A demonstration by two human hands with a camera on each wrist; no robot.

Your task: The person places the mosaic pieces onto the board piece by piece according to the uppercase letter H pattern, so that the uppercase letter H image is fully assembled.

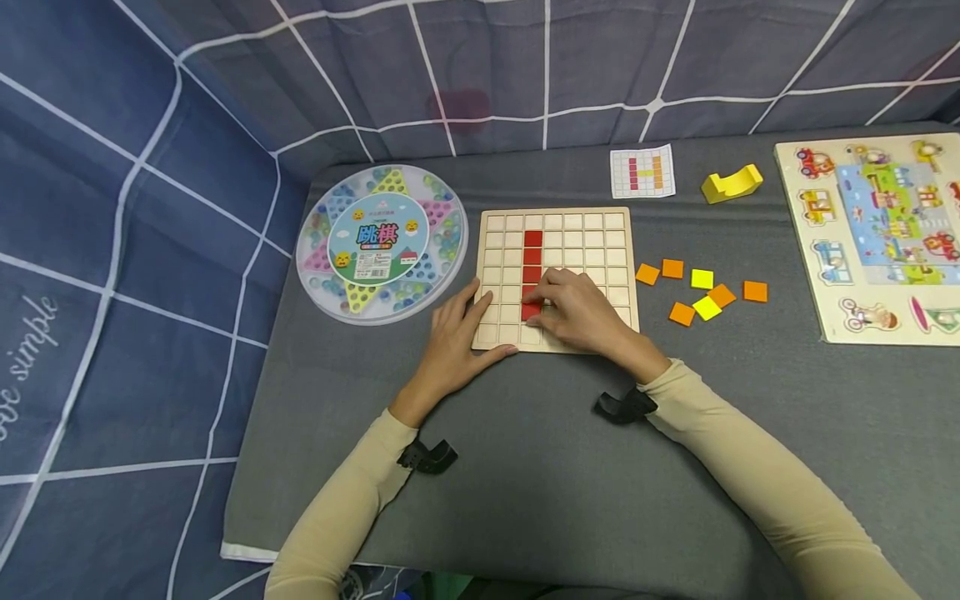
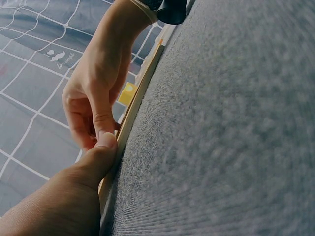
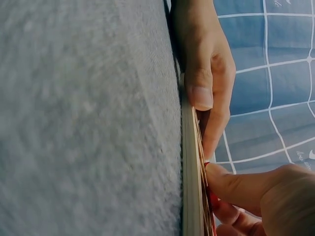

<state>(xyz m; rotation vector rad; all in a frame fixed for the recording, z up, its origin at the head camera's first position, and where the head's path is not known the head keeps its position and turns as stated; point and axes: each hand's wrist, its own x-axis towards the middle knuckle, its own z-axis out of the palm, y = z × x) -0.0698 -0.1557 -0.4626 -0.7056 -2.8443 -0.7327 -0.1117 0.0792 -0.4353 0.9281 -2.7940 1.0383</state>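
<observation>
A wooden grid board (image 1: 586, 222) lies on the grey table, with a column of red square tiles (image 1: 532, 239) set in its cells. At the near end of that column, my right hand (image 1: 577, 310) pinches a red square tile (image 1: 530, 312) between thumb and fingers, low against the board. In the right wrist view, red tile (image 3: 212, 199) shows between the thumb and fingers. My left hand (image 1: 450, 339) rests at the board's near left corner, fingers extended along the left side and thumb on the front edge. The right fingers partly cover the column.
Loose orange tiles (image 1: 672, 268) and yellow tiles (image 1: 702, 278) lie right of the board. Behind are a pattern card (image 1: 642, 172) and a yellow curved block (image 1: 732, 184). A round Chinese checkers set (image 1: 381, 242) sits left; a picture puzzle board (image 1: 825, 279) lies far right.
</observation>
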